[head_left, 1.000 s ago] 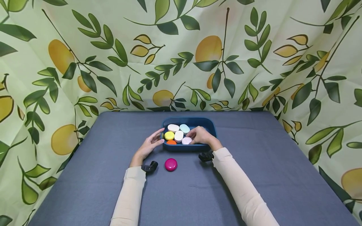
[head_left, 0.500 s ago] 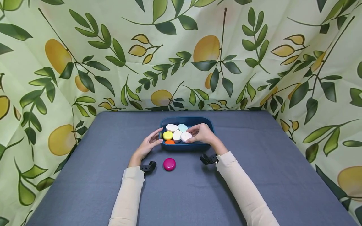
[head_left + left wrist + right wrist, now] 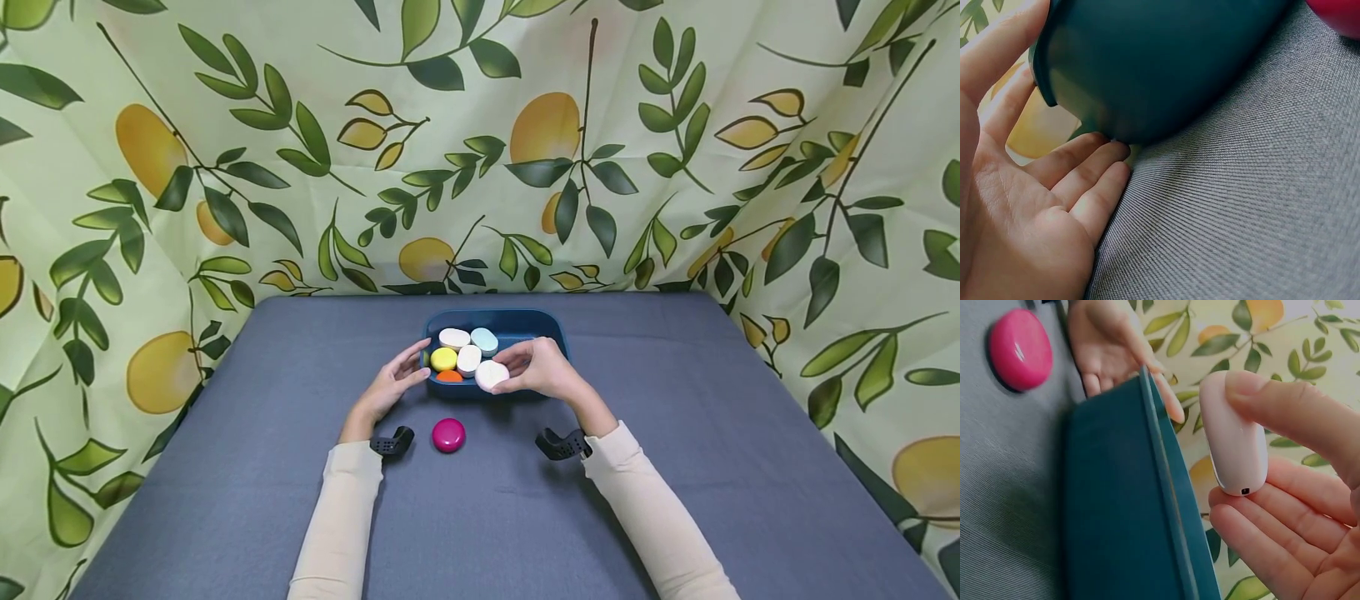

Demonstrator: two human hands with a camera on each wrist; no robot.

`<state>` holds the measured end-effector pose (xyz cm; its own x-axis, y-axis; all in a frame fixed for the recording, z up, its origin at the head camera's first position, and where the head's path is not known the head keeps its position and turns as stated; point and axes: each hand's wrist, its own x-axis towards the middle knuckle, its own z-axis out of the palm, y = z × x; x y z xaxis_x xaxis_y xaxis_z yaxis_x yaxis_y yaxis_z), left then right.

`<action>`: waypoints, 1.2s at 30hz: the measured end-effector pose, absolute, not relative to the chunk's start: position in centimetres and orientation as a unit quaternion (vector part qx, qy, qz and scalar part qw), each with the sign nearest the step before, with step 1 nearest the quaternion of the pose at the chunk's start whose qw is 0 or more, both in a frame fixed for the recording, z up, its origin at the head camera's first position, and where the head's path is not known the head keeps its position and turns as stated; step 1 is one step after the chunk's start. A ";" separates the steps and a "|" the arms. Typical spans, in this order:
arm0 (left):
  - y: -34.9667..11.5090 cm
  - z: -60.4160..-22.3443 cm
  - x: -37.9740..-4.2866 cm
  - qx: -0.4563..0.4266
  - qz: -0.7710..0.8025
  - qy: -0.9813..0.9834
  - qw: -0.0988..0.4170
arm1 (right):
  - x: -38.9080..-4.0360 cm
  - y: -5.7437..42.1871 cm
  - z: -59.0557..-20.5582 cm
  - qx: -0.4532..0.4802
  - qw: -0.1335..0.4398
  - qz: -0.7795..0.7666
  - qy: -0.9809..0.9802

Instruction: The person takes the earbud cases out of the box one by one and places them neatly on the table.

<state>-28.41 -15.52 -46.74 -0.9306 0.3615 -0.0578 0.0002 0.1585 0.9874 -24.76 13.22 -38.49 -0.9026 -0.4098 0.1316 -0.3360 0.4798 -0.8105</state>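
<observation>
My right hand [image 3: 547, 369] pinches a white rounded case [image 3: 491, 377] over the front rim of a dark blue bin [image 3: 495, 315]. In the right wrist view, the thumb lies on one face of the white case [image 3: 1235, 437], fingers on the other; a small dark port shows at its end. My left hand [image 3: 386, 387] rests at the bin's left end, fingers loosely extended against its wall [image 3: 1147, 75]. Inside sit a yellow piece [image 3: 443, 359], an orange one [image 3: 449, 377], a light blue one [image 3: 484, 341] and two white ones, [image 3: 454, 338] all rounded.
A magenta rounded case [image 3: 448, 435] lies on the grey-blue cloth [image 3: 480, 517] in front of the bin, between the forearms. A leaf-and-fruit patterned curtain [image 3: 465, 192] stands behind the table and along both sides.
My right hand has lifted the white case from the bin's right part and brought it forward over the front rim. The left hand stays at the bin's end.
</observation>
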 end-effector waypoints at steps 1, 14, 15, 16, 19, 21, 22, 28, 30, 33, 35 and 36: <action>-15.5 -46.8 -28.4 0.120 0.638 0.747 0.143 | -24.5 13.2 -38.6 -0.215 0.039 -0.462 0.859; -15.4 -46.6 -28.3 0.120 0.637 0.748 0.143 | -21.6 13.3 -40.9 -0.244 0.091 -0.468 0.845; -15.4 -46.6 -28.3 0.120 0.636 0.748 0.143 | -21.5 13.4 -41.1 -0.244 0.097 -0.467 0.844; -15.4 -46.5 -28.2 0.120 0.636 0.749 0.143 | -21.4 13.4 -41.3 -0.243 0.103 -0.468 0.844; -15.4 -46.5 -28.2 0.121 0.635 0.750 0.143 | -21.2 13.4 -42.0 -0.237 0.121 -0.471 0.841; -15.5 -46.5 -28.3 0.121 0.635 0.750 0.143 | -21.1 13.3 -42.6 -0.238 0.128 -0.471 0.840; -15.5 -46.4 -28.3 0.122 0.634 0.750 0.143 | -21.1 13.2 -42.8 -0.241 0.129 -0.469 0.840; -15.5 -46.4 -28.3 0.124 0.631 0.752 0.141 | -21.1 12.5 -44.2 -0.254 0.122 -0.446 0.849; -15.4 -46.5 -28.3 0.121 0.631 0.753 0.141 | -21.0 12.2 -44.3 -0.259 0.118 -0.434 0.855; -15.4 -46.5 -28.2 0.119 0.631 0.753 0.142 | -20.8 11.9 -44.2 -0.269 0.106 -0.406 0.867; -15.4 -46.5 -28.2 0.118 0.632 0.753 0.142 | -20.7 11.8 -44.1 -0.273 0.095 -0.387 0.876; -15.5 -46.5 -28.2 0.119 0.632 0.752 0.142 | -20.7 11.7 -44.1 -0.272 0.090 -0.379 0.880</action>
